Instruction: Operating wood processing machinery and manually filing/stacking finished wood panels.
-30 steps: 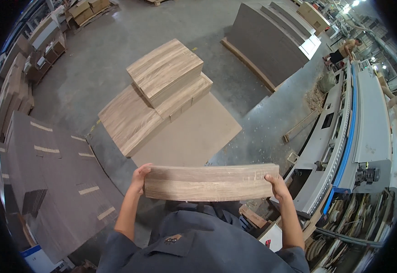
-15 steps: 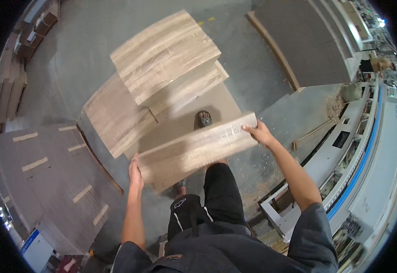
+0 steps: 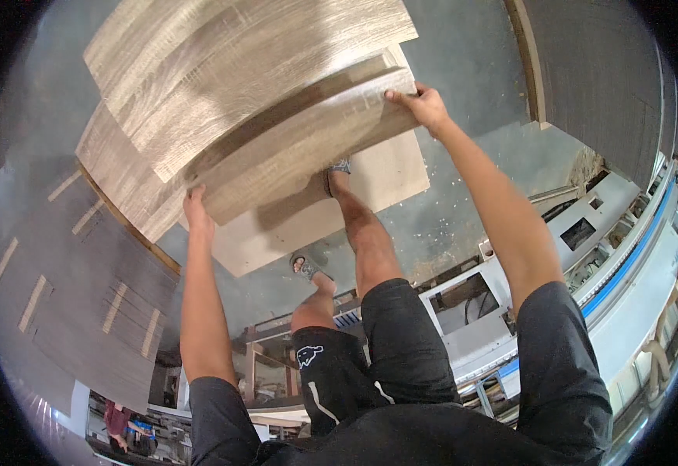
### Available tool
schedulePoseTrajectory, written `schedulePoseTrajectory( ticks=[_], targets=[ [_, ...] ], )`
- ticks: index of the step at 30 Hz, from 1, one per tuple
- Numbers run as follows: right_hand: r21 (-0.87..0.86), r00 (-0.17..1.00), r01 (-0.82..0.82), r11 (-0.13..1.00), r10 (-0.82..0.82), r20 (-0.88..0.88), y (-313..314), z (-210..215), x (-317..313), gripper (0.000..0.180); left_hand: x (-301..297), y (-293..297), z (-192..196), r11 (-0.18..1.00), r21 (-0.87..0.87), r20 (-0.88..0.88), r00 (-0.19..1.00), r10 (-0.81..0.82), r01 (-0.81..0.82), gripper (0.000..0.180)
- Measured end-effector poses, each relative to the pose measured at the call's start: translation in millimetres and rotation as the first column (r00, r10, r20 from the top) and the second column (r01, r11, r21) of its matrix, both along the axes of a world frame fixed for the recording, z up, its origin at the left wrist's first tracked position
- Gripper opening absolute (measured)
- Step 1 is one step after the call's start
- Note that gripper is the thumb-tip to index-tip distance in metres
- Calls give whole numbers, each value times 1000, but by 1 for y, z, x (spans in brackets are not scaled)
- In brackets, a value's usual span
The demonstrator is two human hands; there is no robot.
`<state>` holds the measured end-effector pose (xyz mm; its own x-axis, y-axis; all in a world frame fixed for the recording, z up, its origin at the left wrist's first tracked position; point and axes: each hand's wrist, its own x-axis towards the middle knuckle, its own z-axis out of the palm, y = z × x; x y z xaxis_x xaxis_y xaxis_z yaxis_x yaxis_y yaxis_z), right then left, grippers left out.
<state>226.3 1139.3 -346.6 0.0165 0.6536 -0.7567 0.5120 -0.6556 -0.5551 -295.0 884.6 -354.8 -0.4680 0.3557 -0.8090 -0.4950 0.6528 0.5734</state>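
Note:
Between my two hands is a long wood-grain panel (image 3: 308, 147), held by its short ends and slightly tilted. My left hand (image 3: 198, 210) grips its left end, and my right hand (image 3: 420, 107) clasps the right end with the thumb on the upper face. Just beyond the panel rises a stack of wider wood-grain boards (image 3: 253, 70); whether the held panel touches it I cannot tell. More boards of the same grain (image 3: 129, 171) lie lower at the left of the stack. A bare tan sheet (image 3: 385, 171) lies beneath, with one of my feet on or beside it.
To the left stands a large stack of dark grey panels (image 3: 67, 264) with tan strips on it. Another grey stack (image 3: 587, 70) is at the far right. A long machine (image 3: 626, 272) with a blue strip runs along the right. Another person (image 3: 117, 423) is at the lower left.
I have stepped forward and turned somewhat. The panel in my hands has moved away from my body, up close to the board stack. Both hands have kept their hold.

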Motion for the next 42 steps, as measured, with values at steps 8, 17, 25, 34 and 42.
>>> schedulePoseTrajectory(
  ticks=[8,17,25,34,42],
  targets=[
    [174,981,-163,971,141,132,44,-77,-5,46,-8,34,-60,976,62,-202,960,-192,208,52],
    [-258,575,780,570,-815,-64,-58,-106,-53,120,85,-24,-65,874,-84,167,858,486,-478,37],
    [-707,75,633,315,-934,-349,-31,-75,-107,94,107,54,-65,648,108,530,596,603,-753,66],
    [-100,831,557,825,-554,57,-29,-104,-40,110,74,3,-93,926,-22,-69,925,374,-377,58],
    [148,997,0,989,11,-74,27,-133,4,41,9,7,-106,950,-45,-391,870,-301,309,68]
  ],
)
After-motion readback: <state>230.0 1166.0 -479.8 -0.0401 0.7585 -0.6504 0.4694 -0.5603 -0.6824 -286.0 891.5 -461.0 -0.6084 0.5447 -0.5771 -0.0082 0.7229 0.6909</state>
